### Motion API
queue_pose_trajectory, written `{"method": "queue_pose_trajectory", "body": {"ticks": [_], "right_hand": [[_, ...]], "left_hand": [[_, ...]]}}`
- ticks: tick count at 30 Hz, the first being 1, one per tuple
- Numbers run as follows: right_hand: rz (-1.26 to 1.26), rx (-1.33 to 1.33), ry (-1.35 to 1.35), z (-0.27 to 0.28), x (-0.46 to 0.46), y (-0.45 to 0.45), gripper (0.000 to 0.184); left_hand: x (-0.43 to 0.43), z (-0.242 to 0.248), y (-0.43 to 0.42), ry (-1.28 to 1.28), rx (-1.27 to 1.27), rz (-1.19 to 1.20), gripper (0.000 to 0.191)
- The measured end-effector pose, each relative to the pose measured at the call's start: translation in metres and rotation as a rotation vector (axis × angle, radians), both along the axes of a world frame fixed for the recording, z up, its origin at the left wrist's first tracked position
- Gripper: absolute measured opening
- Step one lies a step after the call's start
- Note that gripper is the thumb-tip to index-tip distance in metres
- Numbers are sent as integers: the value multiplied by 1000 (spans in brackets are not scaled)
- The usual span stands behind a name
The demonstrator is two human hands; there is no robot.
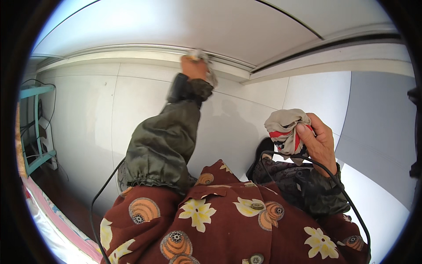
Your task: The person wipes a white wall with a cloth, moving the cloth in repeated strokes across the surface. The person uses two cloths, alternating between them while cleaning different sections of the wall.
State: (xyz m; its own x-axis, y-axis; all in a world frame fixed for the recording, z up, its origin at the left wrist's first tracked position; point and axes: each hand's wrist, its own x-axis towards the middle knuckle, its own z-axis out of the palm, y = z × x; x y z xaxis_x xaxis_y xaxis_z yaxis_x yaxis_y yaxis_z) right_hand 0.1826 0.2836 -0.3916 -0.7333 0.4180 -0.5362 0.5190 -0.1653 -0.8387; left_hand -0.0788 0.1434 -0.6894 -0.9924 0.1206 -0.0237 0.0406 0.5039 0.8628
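Note:
My left hand (195,68) reaches out ahead of me and grips a light, bunched cloth (211,75), blurred in part. It rests against the pale metal track (145,47) that runs along the foot of a white panel (211,26). A dark green sleeve covers that arm, with a black band at the wrist. Nearer my body on the right, my right hand (319,140) holds a crumpled beige cloth (286,127) with red and dark stripes, thumb on top. This second cloth is held up off the floor, above my shoe.
White floor tiles (145,95) lie below a raised pale ledge (108,58). A teal metal frame (37,123) with cables stands at the left, near pink-edged fabric (56,227). A black cable (346,194) loops across my front. My dark shoe (262,151) is beside the striped cloth.

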Motion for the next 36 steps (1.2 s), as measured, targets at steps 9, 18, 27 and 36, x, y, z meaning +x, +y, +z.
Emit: {"method": "queue_pose_trajectory", "body": {"ticks": [9,18,27,36], "right_hand": [[84,179,-60,2,0,1,22],[-169,138,201,5,6,20,26],[-170,226,380,23,-27,-18,26],[-114,201,287,14,-66,-63,23]], "left_hand": [[116,35,68,293,-262,-531,31],[-23,7,-37,-143,107,222,18],[-139,160,-79,-113,728,662,34],[-156,186,-94,536,466,501,49]]}}
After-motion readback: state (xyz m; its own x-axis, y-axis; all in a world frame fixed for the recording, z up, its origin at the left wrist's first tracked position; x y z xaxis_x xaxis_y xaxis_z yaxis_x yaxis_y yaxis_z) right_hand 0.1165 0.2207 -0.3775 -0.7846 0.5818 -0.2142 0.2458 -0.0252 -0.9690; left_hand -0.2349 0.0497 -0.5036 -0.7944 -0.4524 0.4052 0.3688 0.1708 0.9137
